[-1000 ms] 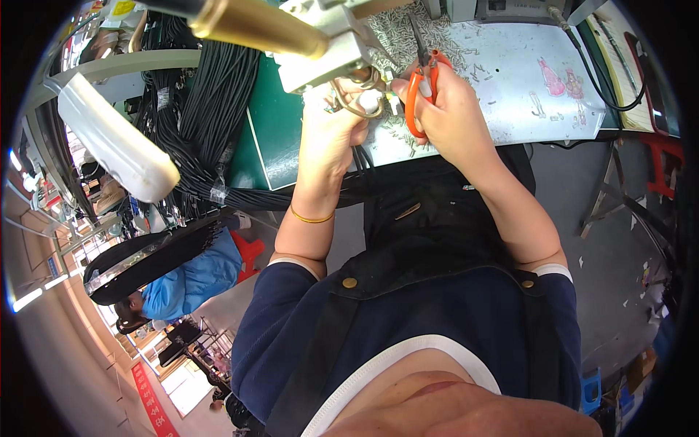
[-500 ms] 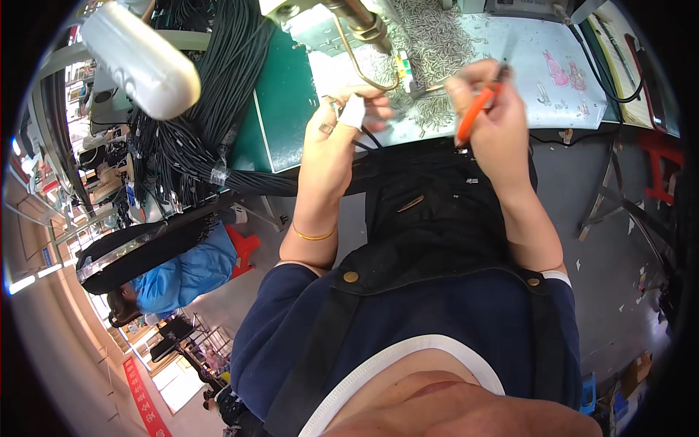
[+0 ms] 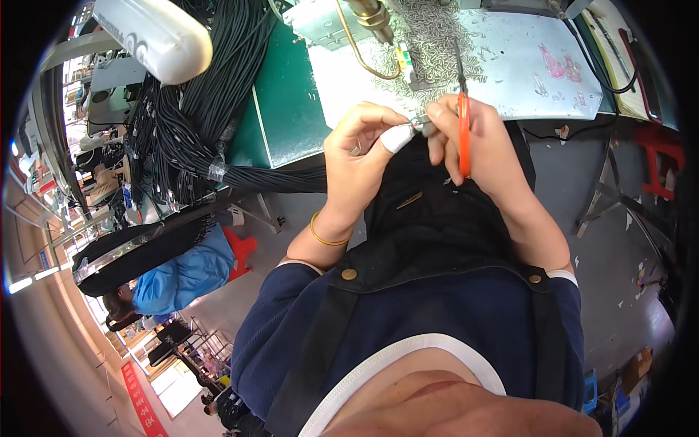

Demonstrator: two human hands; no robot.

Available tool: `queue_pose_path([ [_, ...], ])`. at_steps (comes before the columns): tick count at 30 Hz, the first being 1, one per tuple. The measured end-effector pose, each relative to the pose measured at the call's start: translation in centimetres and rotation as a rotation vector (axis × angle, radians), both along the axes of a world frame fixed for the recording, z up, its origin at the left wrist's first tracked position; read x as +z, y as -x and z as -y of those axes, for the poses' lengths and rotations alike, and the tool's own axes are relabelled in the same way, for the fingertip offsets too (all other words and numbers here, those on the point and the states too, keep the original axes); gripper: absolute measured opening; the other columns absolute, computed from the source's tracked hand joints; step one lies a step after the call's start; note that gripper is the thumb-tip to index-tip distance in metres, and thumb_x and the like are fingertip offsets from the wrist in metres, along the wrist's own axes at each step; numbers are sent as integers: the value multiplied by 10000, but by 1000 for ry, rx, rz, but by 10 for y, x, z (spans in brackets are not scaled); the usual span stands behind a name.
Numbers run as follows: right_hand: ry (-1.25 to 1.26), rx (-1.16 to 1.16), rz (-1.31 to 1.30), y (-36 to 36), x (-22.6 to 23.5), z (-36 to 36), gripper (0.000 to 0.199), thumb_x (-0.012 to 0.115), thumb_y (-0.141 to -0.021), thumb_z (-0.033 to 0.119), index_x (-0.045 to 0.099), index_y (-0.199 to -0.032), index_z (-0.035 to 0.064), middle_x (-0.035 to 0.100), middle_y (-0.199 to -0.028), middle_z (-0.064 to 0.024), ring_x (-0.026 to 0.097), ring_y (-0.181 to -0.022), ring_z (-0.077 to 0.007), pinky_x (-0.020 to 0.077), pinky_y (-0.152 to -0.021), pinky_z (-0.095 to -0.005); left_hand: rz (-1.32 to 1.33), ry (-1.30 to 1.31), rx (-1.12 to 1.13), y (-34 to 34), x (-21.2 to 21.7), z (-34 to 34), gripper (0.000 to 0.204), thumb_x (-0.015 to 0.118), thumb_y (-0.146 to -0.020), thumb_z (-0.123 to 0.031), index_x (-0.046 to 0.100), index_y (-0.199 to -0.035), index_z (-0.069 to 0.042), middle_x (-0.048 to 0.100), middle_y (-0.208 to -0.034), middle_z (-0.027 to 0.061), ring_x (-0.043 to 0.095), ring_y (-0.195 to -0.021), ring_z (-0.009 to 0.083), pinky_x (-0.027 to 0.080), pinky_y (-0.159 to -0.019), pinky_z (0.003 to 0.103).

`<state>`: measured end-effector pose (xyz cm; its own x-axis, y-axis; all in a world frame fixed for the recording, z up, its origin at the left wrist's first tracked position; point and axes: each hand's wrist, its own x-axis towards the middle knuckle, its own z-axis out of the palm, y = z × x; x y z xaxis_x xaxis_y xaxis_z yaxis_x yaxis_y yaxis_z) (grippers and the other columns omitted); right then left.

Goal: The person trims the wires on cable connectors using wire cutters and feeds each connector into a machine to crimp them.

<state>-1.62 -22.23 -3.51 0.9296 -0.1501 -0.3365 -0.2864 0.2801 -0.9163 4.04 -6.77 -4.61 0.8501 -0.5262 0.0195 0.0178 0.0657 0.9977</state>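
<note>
Step in hand: the two hands meet just in front of the near edge of the table, and they work on the small end of a thin black wire.
How to do it well: I think the wire end should be kept very still and pinched close to its tip, so it does not bend or slip. The sharp tips of the scissors should stay pointed away from the fingers while the small work goes on.
Left hand: the left hand has its fingers curled in tight. Its pointing finger wears a white finger cover, and that finger and the thumb pinch the wire end.
Right hand: the right hand holds the orange scissors in its curled fingers. The blades look closed and point up toward the far side of the table. Its thumb and first finger also pinch at the wire end.
Where the wire end is: it sits right between the fingertips of both hands, touching them. It is too small to see clearly.
Around the hands: a big bundle of black cables hangs off the left edge of the table. A pile of tiny cut bits lies on the table, past the hands.
</note>
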Motion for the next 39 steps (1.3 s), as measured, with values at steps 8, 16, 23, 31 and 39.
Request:
queue_pose_path([
  [8,560,42,425,1,-28,-15,72,584,-806,121,550,-799,58,532,-659,-20,491,-496,-67,374,-422,-216,-551,162,-133,-14,-2,-12,126,611,-779,1,541,-883,-4,544,-795,11,414,-528,2,297,-437,144],
  [16,1480,79,918,-4,-19,6,481,604,-602,168,614,-1082,201,424,-572,39,433,-458,-103,380,-433,-227,-293,-76,-63,-10,6,-6,112,607,-779,-20,559,-877,7,544,-742,-6,329,-464,-26,200,-381,141],
  [23,1495,-110,931,3,-31,1,297,602,-692,236,596,-975,144,511,-603,40,518,-494,-84,402,-457,-218,-742,199,-313,-20,4,-14,139,606,-759,34,547,-882,11,567,-770,10,501,-612,17,389,-515,153],
  [31,432,-146,299,11,-26,-17,200,671,-668,119,556,-783,3,534,-556,-78,543,-485,-207,418,-464,-276,400,-198,20,8,-7,2,166,586,-754,70,536,-907,28,571,-751,17,547,-668,57,425,-566,177],
  [39,562,-74,344,14,-25,-16,64,558,-827,40,558,-839,-23,607,-702,-70,592,-550,-108,459,-490,-223,74,77,71,7,-2,3,192,584,-776,68,564,-966,49,579,-851,62,541,-735,67,433,-636,179],
])
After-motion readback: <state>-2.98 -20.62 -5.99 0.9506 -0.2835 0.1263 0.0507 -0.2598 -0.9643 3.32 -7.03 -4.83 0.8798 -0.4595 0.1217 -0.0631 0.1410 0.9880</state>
